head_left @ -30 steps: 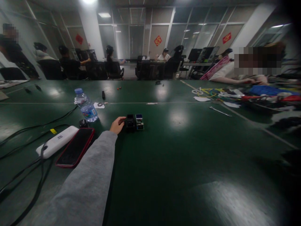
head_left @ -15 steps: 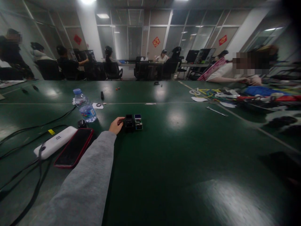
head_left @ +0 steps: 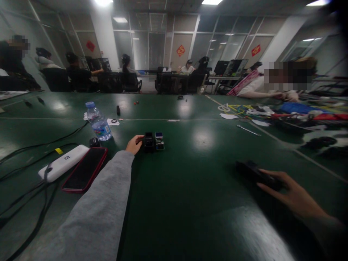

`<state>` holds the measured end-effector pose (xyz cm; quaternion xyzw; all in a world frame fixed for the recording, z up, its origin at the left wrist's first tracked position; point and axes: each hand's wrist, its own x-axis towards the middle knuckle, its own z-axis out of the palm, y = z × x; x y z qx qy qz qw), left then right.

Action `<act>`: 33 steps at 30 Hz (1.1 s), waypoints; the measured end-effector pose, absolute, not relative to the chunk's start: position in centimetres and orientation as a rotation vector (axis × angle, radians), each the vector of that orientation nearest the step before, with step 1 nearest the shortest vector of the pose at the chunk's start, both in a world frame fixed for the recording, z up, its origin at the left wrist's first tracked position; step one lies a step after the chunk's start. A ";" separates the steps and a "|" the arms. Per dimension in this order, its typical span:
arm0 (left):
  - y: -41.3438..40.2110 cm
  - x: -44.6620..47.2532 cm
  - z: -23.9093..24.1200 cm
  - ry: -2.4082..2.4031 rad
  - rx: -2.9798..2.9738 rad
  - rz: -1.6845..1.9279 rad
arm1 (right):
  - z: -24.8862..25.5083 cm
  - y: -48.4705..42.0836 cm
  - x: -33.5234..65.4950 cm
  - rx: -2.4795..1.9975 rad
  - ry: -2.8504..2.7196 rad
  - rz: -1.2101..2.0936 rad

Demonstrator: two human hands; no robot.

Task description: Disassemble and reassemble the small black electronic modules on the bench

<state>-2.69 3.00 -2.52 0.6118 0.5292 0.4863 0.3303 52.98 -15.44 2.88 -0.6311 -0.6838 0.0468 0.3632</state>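
My left hand (head_left: 133, 145) rests on the table in a grey sleeve, thumb and fingers slightly apart, fingertips at the left side of a small black boxy device (head_left: 149, 142). I see no grip around it. Right beside that device stands a small module with an exposed circuit board and a bluish screen (head_left: 159, 140). On the right, my right hand (head_left: 288, 190) holds a long black object (head_left: 255, 172) between thumb and fingers, over the table. Motion blurs this object, and its kind cannot be made out.
Left of my forearm lie a red-cased phone (head_left: 86, 168), a white power bank (head_left: 63, 162) and black cables (head_left: 45, 206). A water bottle (head_left: 99, 123) stands behind them. A wrench (head_left: 248, 129) and a pile of cables and tools (head_left: 274, 108) are at right, near a seated person (head_left: 255, 87).
My right hand has come into view from the right with the black object in it. My left hand and the two small devices have stayed in place.
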 end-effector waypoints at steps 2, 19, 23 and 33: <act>3.1 -2.8 -2.7 1.384 1.619 1.274 | 2.0 -13.3 48.8 -1.511 -1.942 0.416; 2.8 -2.6 -2.3 1.285 1.639 1.277 | 2.7 -6.3 25.7 -0.955 -2.140 0.544; 2.6 -2.6 -2.1 1.270 1.689 1.256 | 1.9 -4.8 25.4 -1.073 -2.301 0.235; 2.2 -2.5 -1.6 1.260 1.741 1.218 | 1.8 -4.8 25.0 -1.088 -2.407 0.078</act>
